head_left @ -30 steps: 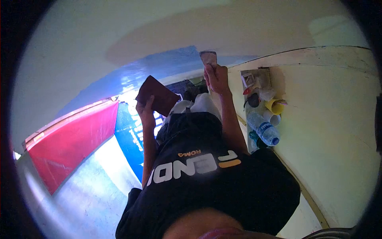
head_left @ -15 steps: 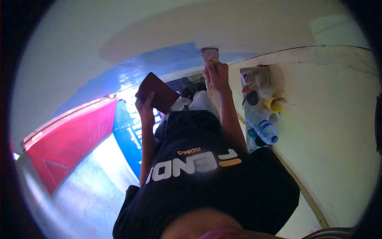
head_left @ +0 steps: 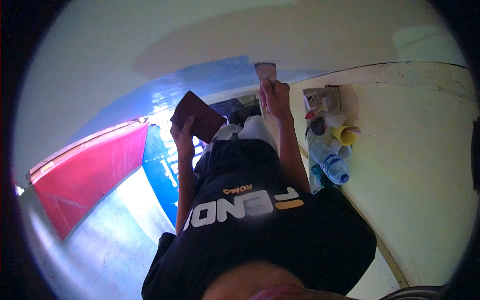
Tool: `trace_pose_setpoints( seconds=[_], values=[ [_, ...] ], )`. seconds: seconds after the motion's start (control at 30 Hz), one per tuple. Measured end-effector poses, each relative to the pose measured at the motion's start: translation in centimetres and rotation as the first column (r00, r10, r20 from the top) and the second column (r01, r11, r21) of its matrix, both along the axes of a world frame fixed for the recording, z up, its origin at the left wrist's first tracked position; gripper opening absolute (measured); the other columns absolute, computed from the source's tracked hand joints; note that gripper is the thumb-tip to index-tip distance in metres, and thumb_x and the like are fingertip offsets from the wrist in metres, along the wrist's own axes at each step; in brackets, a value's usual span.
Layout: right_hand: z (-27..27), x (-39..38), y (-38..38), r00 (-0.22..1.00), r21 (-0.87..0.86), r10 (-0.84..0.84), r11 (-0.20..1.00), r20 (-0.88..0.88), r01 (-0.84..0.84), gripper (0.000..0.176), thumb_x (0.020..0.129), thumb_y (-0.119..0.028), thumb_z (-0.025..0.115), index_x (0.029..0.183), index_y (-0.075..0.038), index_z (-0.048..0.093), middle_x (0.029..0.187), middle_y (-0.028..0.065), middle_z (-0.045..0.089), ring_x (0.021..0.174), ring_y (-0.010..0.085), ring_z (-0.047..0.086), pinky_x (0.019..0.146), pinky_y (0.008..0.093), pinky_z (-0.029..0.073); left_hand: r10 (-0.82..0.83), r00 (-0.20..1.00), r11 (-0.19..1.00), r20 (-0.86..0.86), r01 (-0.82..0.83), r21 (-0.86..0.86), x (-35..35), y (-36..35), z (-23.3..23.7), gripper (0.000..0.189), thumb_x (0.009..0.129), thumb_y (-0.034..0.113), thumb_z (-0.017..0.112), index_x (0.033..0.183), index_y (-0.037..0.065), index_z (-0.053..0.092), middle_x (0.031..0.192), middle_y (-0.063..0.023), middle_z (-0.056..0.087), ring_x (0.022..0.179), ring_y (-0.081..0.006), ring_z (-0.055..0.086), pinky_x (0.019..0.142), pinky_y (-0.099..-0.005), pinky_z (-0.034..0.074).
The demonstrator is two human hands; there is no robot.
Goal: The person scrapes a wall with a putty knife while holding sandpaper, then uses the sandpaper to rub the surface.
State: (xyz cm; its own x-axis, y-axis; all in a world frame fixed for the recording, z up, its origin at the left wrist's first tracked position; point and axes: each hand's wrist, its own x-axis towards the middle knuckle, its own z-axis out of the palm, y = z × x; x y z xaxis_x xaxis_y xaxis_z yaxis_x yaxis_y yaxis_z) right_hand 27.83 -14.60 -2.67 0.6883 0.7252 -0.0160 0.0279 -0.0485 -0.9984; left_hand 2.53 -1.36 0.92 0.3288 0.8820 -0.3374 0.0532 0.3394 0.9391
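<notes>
My right hand [head_left: 275,99] grips a putty knife [head_left: 266,71], fingers wrapped round its lower part. The broad, worn blade points away from me and overlaps the pale wall [head_left: 260,35] in this view, just right of a blue-painted patch [head_left: 200,72]. Lower down on the left, my left hand [head_left: 184,137] is closed on the edge of a dark red-brown rectangular sheet [head_left: 197,116], thumb lying on its upper face. The sheet is held tilted in front of my waist, and most of the fingers are hidden behind it.
To my right, a narrow ledge holds a plastic water bottle [head_left: 334,167], a yellow cup [head_left: 345,135], a white cup [head_left: 341,149] and other small items. A cream wall [head_left: 415,150] rises beside it. Red [head_left: 92,172] and blue [head_left: 162,165] banners hang on the left.
My right hand and the putty knife sit slightly lower and further right in the view, and the ledge has shifted a little too. The left hand and sheet stay almost the same.
</notes>
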Motion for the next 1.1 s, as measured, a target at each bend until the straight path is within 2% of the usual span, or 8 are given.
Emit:
trace_pose_setpoints(
  seconds=[0.17,0.27,0.37,0.57,0.77,0.9,0.97,1.1],
  values=[
    [-0.5,0.0,-0.2,1.000,-0.005,-0.027,1.000,-0.005,0.027,0.044,0.099,-0.030,0.048,0.063,-0.006,0.051,0.048,-0.0005,0.045,0.039,0.0071,0.043,0.037,0.0250,0.034,-0.004,0.998,1.000,0.063,0.004,0.004,0.3,0.3,-0.1,0.037,0.082,0.008,0.067,0.117,0.000,0.056,0.105,-0.0090,0.063,0.095,-0.0171,0.060,0.082,-0.0316,0.049],
    [-0.5,0.0,-0.3,0.999,-0.090,-0.010,0.996,0.039,0.014,0.048,0.097,-0.033,0.049,0.057,-0.007,0.054,0.043,0.0018,0.049,0.036,0.0120,0.051,0.039,0.0280,0.042,-0.067,0.997,0.997,0.027,0.066,0.030,0.5,0.3,0.3,0.038,0.082,0.011,0.067,0.116,-0.001,0.056,0.107,-0.0081,0.062,0.099,-0.0178,0.059,0.086,-0.0335,0.047],
    [-1.2,0.0,-0.5,1.000,-0.065,0.016,0.998,0.018,-0.014,0.050,0.098,-0.035,0.047,0.056,-0.008,0.054,0.041,0.0018,0.049,0.036,0.0128,0.052,0.039,0.0286,0.042,-0.083,0.996,0.996,-0.045,0.084,0.026,0.4,0.2,-0.1,0.038,0.082,0.012,0.067,0.116,-0.001,0.056,0.107,-0.0081,0.062,0.098,-0.0178,0.059,0.085,-0.0329,0.046],
    [-0.8,0.1,1.0,0.997,-0.018,0.004,1.000,0.071,-0.003,0.051,0.098,-0.037,0.045,0.057,-0.008,0.054,0.042,0.0018,0.049,0.037,0.0134,0.053,0.039,0.0288,0.042,-0.061,0.998,0.998,-0.008,0.061,0.035,0.3,0.5,0.0,0.038,0.082,0.012,0.067,0.116,-0.002,0.056,0.106,-0.0093,0.063,0.097,-0.0186,0.059,0.086,-0.0336,0.046],
    [-0.8,-0.9,0.9,0.983,0.092,-0.039,0.994,-0.179,0.056,0.047,0.097,-0.032,0.050,0.058,-0.007,0.053,0.043,0.0013,0.048,0.035,0.0100,0.047,0.035,0.0271,0.037,-0.009,1.000,1.000,-0.004,0.009,0.007,0.3,0.5,0.0,0.036,0.082,0.009,0.067,0.115,-0.001,0.056,0.104,-0.0088,0.063,0.095,-0.0175,0.059,0.083,-0.0320,0.047],
    [0.0,-1.6,1.4,0.984,0.123,0.002,0.992,-0.180,0.020,0.047,0.098,-0.035,0.049,0.060,-0.006,0.052,0.045,0.0009,0.047,0.036,0.0087,0.045,0.035,0.0262,0.035,-0.080,0.993,0.995,-0.087,0.085,0.060,-0.2,0.8,-0.3,0.037,0.082,0.008,0.066,0.116,0.000,0.056,0.104,-0.0085,0.064,0.095,-0.0170,0.060,0.082,-0.0311,0.047],
    [-2.2,-1.5,1.2,0.980,0.125,0.018,0.992,-0.198,0.007,0.046,0.097,-0.039,0.050,0.066,-0.006,0.051,0.049,0.0011,0.046,0.038,0.0088,0.044,0.036,0.0254,0.036,-0.064,0.998,0.998,-0.018,0.064,0.024,0.1,0.6,0.4,0.037,0.082,0.008,0.066,0.117,0.000,0.056,0.103,-0.0083,0.064,0.095,-0.0175,0.060,0.082,-0.0312,0.047],
    [0.7,-2.0,1.1,0.974,0.142,0.026,0.990,-0.225,0.007,0.046,0.097,-0.039,0.050,0.066,-0.006,0.050,0.049,0.0011,0.046,0.039,0.0086,0.044,0.036,0.0256,0.036,-0.052,0.998,0.996,0.022,0.050,0.067,-0.4,0.7,-0.6,0.037,0.083,0.009,0.066,0.117,-0.001,0.056,0.102,-0.0084,0.064,0.095,-0.0184,0.060,0.081,-0.0311,0.048]
  ],
)
